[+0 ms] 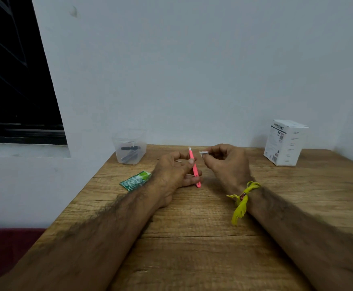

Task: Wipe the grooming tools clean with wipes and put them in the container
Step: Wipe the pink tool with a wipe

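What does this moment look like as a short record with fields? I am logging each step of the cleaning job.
left hand: holds the pink tweezers, tip up
right hand: pinches a small white wipe beside the tweezers' tip
container: clear, at the table's far left, dark tools inside
green sachet: flat on the table, left of the left hand
white box: far right, upright

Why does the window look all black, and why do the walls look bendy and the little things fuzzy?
Head view: the window is black because it is dark beyond it, while the wall is evenly lit; the wide lens bends straight edges like the window frame; the clear container and the print on the white box look soft, too blurry to read; faint shadows sit under the left hand and right hand.
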`<state>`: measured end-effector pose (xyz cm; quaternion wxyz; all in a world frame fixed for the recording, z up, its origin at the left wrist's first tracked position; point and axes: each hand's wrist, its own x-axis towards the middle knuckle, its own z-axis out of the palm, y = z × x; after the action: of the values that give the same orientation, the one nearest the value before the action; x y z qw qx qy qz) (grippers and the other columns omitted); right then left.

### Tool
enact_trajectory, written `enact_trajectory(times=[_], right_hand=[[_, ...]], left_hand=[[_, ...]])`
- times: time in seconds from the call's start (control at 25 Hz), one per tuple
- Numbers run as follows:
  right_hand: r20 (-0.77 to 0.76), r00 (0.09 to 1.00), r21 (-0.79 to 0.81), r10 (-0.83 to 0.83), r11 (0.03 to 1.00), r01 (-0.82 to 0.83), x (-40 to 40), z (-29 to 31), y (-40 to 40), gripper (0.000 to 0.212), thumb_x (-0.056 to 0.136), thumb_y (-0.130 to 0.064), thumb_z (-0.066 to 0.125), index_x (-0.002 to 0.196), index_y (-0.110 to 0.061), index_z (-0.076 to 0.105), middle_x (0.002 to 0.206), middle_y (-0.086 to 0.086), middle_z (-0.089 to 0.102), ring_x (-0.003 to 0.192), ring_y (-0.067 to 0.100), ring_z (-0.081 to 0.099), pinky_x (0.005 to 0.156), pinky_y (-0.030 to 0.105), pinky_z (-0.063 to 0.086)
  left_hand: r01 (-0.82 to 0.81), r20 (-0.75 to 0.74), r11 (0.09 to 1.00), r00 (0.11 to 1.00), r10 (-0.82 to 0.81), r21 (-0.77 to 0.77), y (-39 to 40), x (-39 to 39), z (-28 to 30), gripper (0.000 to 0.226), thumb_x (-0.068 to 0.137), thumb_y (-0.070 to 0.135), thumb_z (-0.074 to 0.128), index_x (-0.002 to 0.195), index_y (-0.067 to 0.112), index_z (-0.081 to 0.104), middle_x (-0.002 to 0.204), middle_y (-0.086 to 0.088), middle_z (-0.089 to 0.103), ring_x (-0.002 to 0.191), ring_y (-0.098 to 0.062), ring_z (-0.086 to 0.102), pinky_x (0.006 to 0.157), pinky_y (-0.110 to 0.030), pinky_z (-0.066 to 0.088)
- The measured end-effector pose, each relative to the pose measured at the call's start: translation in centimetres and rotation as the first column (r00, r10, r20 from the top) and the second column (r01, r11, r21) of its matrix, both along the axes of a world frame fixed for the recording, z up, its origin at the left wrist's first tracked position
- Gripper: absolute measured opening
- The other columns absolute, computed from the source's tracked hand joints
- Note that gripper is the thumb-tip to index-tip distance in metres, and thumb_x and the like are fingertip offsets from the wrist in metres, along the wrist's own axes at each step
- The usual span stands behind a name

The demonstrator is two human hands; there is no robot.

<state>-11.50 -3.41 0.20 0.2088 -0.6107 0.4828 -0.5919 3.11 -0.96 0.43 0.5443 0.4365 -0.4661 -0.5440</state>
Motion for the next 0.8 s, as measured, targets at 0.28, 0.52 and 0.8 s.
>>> enact_trajectory(times=[0.28,0.52,0.8], right_hand=[[-0.186,0.979,-0.082,-0.082,0.994,0.067,0.72,0.21,0.60,0.004,0.074,-0.014,0.076,0.072,-0.015,0.072,0.066,-0.005,0.069,0.064,0.010,0.066,0.059,0.023,0.051],[-0.271,0.962,-0.127,0.037,0.989,-0.074,0.59,0.34,0.69,0.008,0.081,-0.010,0.073,0.076,-0.016,0.076,0.066,-0.004,0.071,0.064,0.010,0.068,0.061,0.026,0.055],[-0.052,0.997,-0.087,0.050,0.995,-0.054,0.50,0.73,1.12,0.005,0.082,-0.017,0.078,0.077,-0.015,0.077,0.071,-0.005,0.074,0.071,0.006,0.070,0.068,0.024,0.058]], left_hand=[[-0.012,0.008,1.000,1.000,0.012,-0.028,0.09,-0.08,-0.28,0.027,0.090,0.005,0.071,0.110,-0.010,0.062,0.094,-0.024,0.075,0.074,-0.027,0.074,0.060,-0.027,0.062],[-0.005,-0.027,0.998,1.000,0.003,-0.057,0.06,0.15,-0.26,0.017,0.092,0.000,0.066,0.109,-0.005,0.067,0.092,-0.024,0.073,0.075,-0.023,0.075,0.061,-0.022,0.060],[0.029,-0.029,0.997,0.999,-0.031,-0.071,0.55,0.31,-0.03,0.024,0.087,0.000,0.071,0.109,-0.009,0.066,0.093,-0.027,0.072,0.081,-0.034,0.074,0.058,-0.022,0.060]])
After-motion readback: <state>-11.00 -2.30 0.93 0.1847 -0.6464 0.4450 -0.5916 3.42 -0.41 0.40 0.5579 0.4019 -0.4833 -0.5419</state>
